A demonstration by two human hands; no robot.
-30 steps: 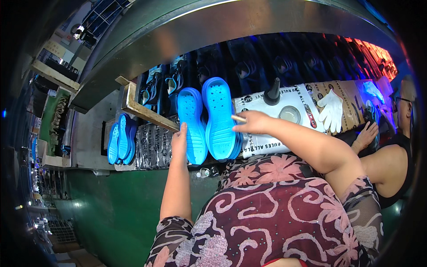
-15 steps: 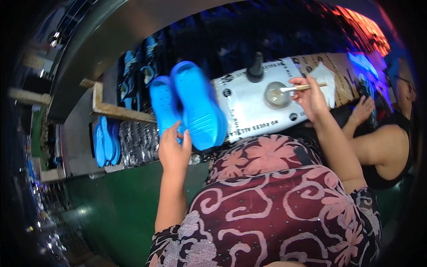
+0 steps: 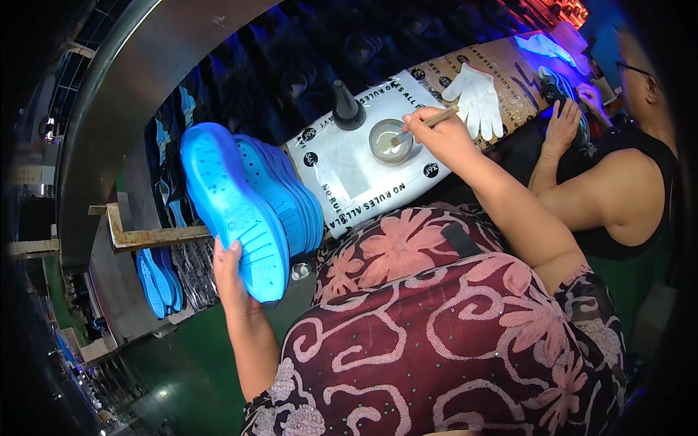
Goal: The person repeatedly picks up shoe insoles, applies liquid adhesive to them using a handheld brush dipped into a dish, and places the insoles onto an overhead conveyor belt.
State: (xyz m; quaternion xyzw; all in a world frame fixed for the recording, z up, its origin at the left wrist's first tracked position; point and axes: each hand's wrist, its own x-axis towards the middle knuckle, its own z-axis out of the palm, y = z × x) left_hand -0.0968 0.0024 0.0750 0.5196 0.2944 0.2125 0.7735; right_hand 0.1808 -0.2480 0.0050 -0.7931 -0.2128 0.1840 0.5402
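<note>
My left hand [image 3: 233, 283] grips the heel end of a blue shoe sole [image 3: 236, 203], its thumb on the upper face. This sole is tilted and held beside a stack of similar blue soles [image 3: 294, 200]. A small brush [image 3: 440, 116] with a wooden handle is pinched in my right hand [image 3: 440, 134]. Its bristles reach into a round, clear bowl [image 3: 374, 136] with a pale liquid at the bottom. Behind the bowl stands a black cone-shaped bottle [image 3: 346, 110]. Both rest on white printed plastic sheeting [image 3: 345, 163].
A white glove [image 3: 476, 102] lies on brown cardboard [image 3: 512, 73] to the right. Beyond it a co-worker [image 3: 618, 167] handles dark and blue items. More blue soles [image 3: 156, 280] lie at the left near a wooden frame [image 3: 156, 236]. A metal beam [image 3: 109, 94] curves overhead.
My left hand has taken hold of one sole and brought it left, off the stack. The brush has tipped down into the bowl. The whole view has shifted and turned slightly.
</note>
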